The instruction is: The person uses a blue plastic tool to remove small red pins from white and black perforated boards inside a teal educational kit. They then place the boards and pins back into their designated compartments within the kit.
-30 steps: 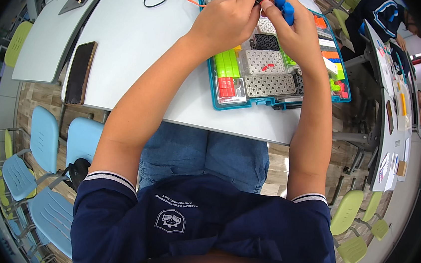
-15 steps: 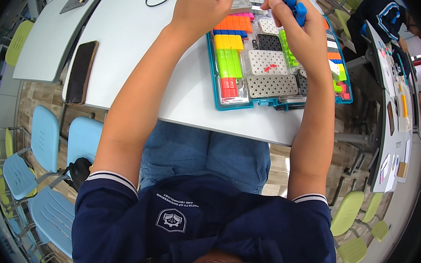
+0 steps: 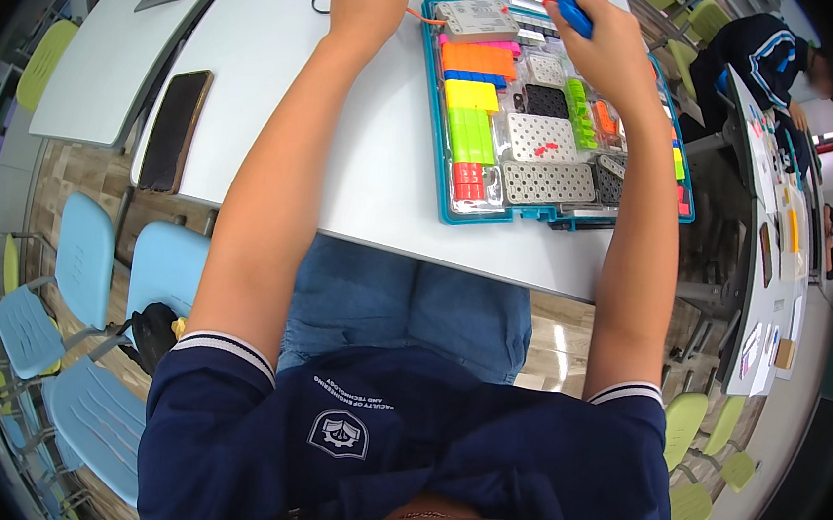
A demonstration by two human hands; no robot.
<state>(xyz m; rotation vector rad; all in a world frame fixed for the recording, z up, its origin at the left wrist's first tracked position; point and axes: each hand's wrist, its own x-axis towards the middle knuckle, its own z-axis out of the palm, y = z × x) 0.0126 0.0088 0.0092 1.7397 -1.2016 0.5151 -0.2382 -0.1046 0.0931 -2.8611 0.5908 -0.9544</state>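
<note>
My right hand (image 3: pixel 609 41) is closed around a blue plastic tool (image 3: pixel 572 14) with a small red piece at its tip, above the far right part of a teal-rimmed parts case (image 3: pixel 436 148). My left hand (image 3: pixel 367 6) is at the top edge of the view, left of the case, with its fingers curled and partly cut off. What it holds, if anything, is hidden. Between the hands a light grey box-shaped module (image 3: pixel 477 20) lies on the case's far end, and an orange cable (image 3: pixel 423 17) runs from it toward my left hand.
The case holds orange blocks (image 3: pixel 479 61), yellow blocks (image 3: pixel 471 95), green blocks (image 3: pixel 471 134) and perforated grey plates (image 3: pixel 548 183). A phone (image 3: pixel 175 130) lies on the white table's left side. Blue chairs (image 3: pixel 85 256) stand at left. Another person (image 3: pixel 752 52) leans over a table at right.
My left hand has moved left, away from the grey module, which now shows more fully. My right hand has shifted slightly right, still holding the blue tool. The case appears a little further right.
</note>
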